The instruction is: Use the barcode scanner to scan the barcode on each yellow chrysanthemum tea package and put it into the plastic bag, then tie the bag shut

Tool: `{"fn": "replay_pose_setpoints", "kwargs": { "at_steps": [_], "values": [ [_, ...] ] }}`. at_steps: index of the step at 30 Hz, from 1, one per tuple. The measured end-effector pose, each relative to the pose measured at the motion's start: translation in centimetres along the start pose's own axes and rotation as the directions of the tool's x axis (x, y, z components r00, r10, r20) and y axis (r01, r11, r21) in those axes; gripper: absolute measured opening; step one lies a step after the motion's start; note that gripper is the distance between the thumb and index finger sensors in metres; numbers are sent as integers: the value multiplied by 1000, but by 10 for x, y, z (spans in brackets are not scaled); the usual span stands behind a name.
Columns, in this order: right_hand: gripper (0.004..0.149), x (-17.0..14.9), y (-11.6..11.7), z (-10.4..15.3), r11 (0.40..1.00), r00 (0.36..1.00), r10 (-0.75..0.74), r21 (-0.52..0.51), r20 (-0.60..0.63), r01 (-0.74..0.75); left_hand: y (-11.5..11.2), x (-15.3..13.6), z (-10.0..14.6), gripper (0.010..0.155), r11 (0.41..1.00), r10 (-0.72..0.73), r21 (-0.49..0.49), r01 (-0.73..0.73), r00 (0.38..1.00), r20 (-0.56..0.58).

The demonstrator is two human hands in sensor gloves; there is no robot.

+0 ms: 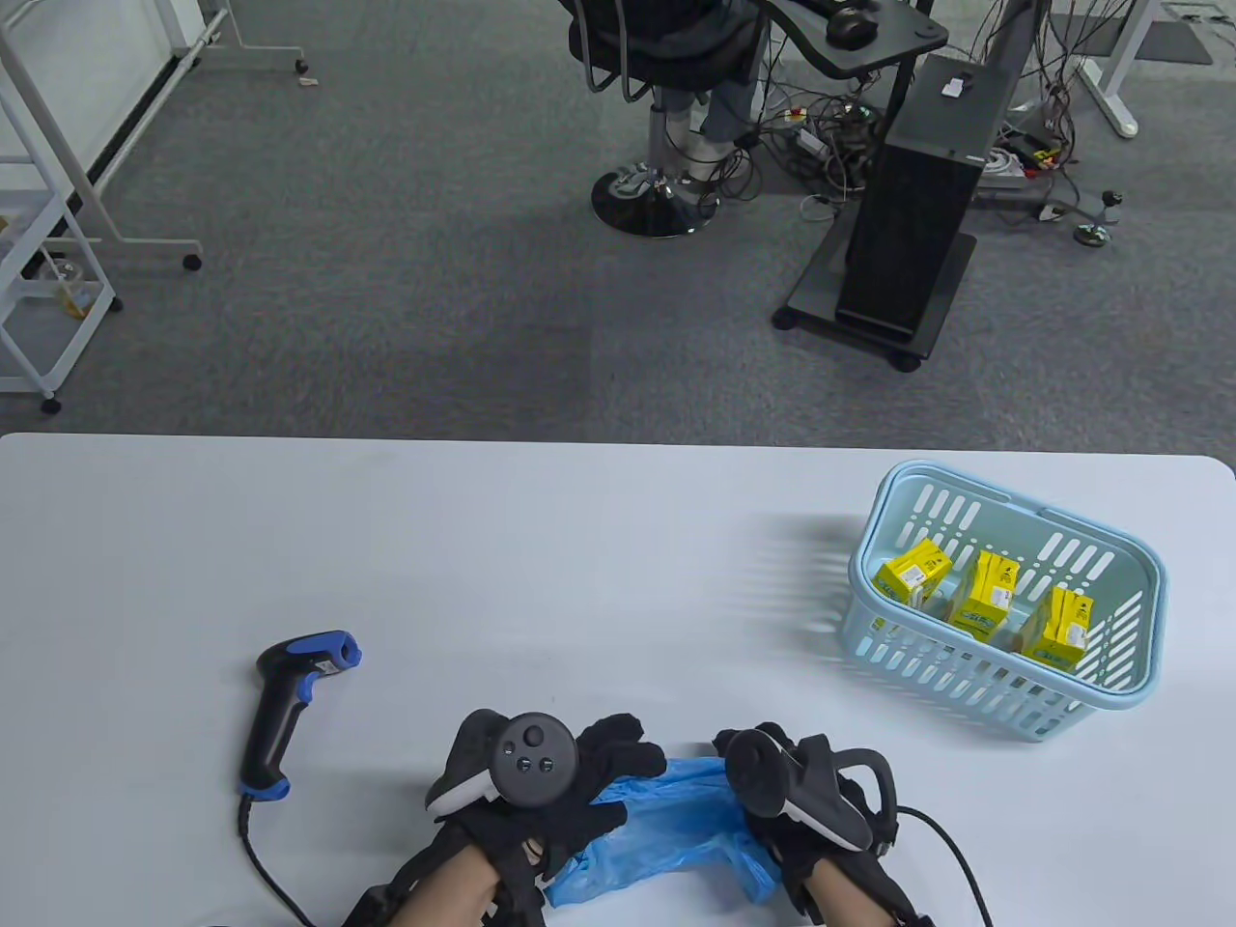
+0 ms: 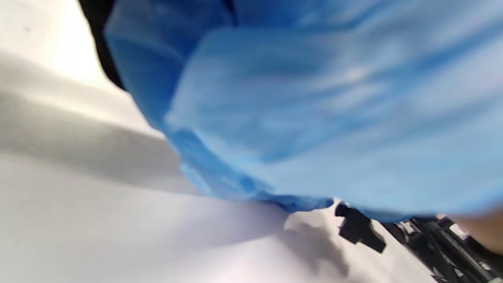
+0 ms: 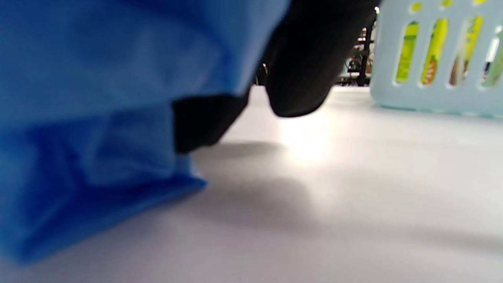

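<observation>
The white table (image 1: 483, 541) carries everything, and the light blue slotted basket (image 1: 1009, 690) at its right side serves as the landmark. Inside that basket stand three yellow chrysanthemum tea packages (image 1: 983, 591), small bright-yellow cartons with green and blue print low on their faces, set in a row and tilted slightly; through the basket's slots the right wrist view shows their yellow and green sides.

Well to the left of the basket, at the table's near edge, lies the plastic bag (image 1: 666, 821), thin, translucent blue and crumpled flat, with folds running across it. The left hand (image 1: 570, 801) lies over the bag's left part, fingers spread and reaching toward the basket side; whether they pinch the film cannot be told. The right hand (image 1: 821, 811) is at the bag's end nearer the basket; in the right wrist view one dark gloved fingertip (image 3: 302, 70) hangs just above the table beside the blue film, but its grasp cannot be told.

Farthest left from the basket lies the barcode scanner (image 1: 290, 705), black with blue trim, on its side, cable trailing toward the near edge.
</observation>
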State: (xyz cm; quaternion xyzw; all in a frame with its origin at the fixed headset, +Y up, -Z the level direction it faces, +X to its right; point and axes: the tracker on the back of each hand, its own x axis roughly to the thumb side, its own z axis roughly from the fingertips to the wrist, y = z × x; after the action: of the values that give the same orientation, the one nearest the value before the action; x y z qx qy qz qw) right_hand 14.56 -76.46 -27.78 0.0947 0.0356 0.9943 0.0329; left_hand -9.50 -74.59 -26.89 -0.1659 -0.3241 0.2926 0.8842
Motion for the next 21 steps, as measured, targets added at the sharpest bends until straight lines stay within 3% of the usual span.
{"fn": "replay_pose_setpoints", "kwargs": {
  "at_steps": [5,7,12,16,21],
  "values": [
    [62,0,2,-1,1000,1000,-14,19,6,14,-1,-4,-4,37,999,29,37,-29,1000,12],
    [67,2,2,-1,999,999,-41,25,23,40,-2,-9,-6,34,1000,-3,29,5,999,-53],
    [80,15,0,2,997,992,-74,42,100,70,-8,-15,-12,50,938,-347,-54,343,925,-154],
    [89,27,-1,5,998,982,-60,44,177,53,-12,-20,-16,64,924,-379,-121,362,907,-181],
    [91,45,-1,11,999,958,-35,28,285,28,-13,-28,-18,71,899,-433,-174,402,874,-220]
  ]
}}
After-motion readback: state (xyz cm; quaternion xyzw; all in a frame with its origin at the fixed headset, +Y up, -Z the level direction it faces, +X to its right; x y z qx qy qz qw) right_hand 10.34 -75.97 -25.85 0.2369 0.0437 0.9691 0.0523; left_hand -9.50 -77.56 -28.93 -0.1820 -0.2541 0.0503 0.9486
